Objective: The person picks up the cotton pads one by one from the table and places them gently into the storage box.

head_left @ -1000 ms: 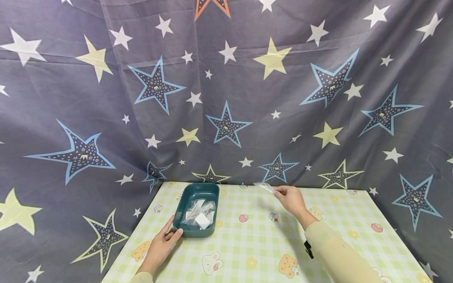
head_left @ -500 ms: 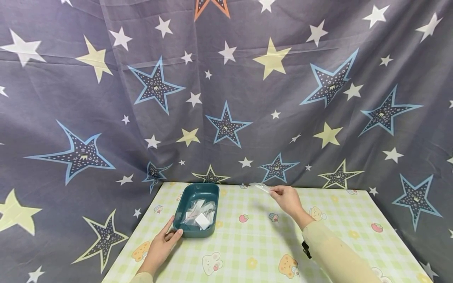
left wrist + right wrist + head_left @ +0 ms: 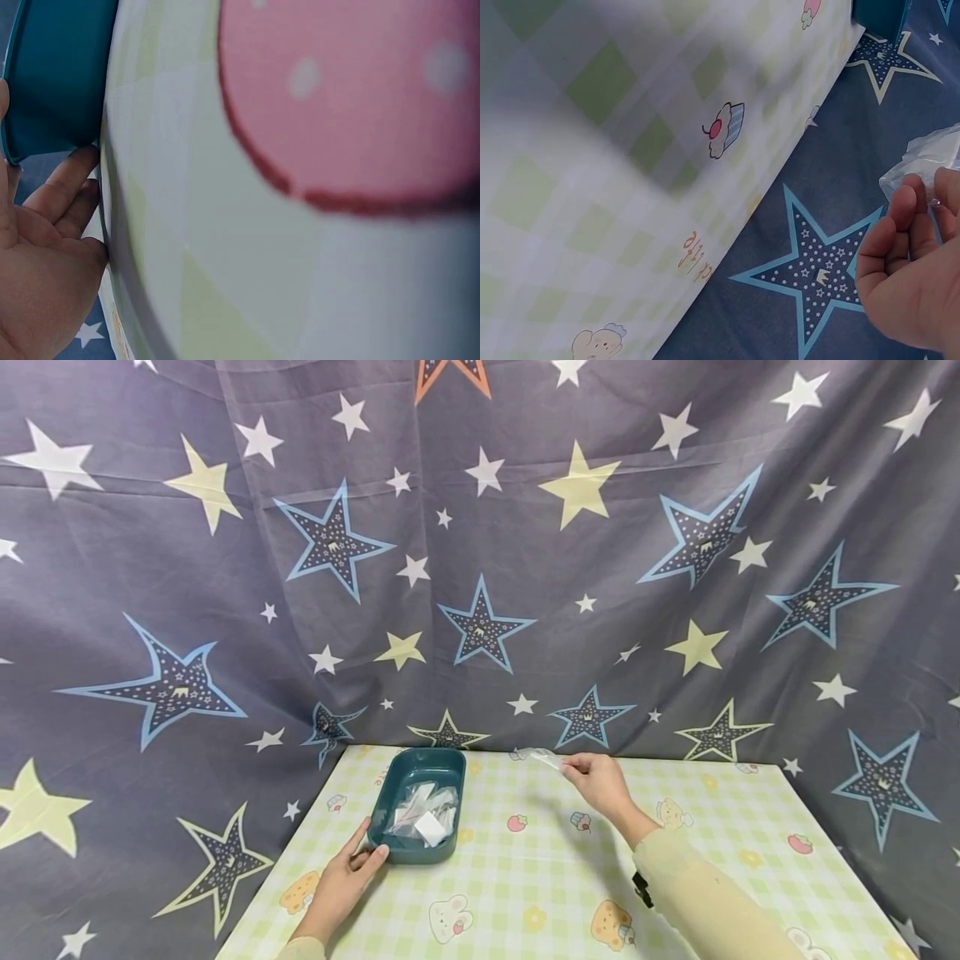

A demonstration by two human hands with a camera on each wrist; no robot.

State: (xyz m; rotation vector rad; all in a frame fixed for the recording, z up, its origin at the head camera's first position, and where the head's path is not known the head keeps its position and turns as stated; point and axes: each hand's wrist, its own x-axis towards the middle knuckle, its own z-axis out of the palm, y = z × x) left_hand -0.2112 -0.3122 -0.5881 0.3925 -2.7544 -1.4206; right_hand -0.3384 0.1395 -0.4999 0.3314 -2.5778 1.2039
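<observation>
A dark teal rectangular plastic bin (image 3: 420, 853) sits at the left of the table, holding several clear plastic bags (image 3: 426, 814) with white pieces in them. My left hand (image 3: 342, 883) holds the bin at its near left corner, thumb at the near side and fingers along the left side. In the left wrist view, fingers (image 3: 67, 176) touch the bin's wall. Raised above the far middle of the table, my right hand (image 3: 600, 782) pinches a small clear plastic bag (image 3: 543, 757) between thumb and fingers. The same bag (image 3: 928, 154) looks crinkled in the right wrist view; its contents are unclear.
A green checked cloth with cartoon prints covers the table (image 3: 525, 877). Directly behind the table's back edge hangs a dark grey curtain (image 3: 480, 710) printed with stars. Something small and black (image 3: 642, 890) is on the right wrist.
My right hand has drifted slightly left with the plastic bag, toward the bin. The left hand and the bin have stayed in place.
</observation>
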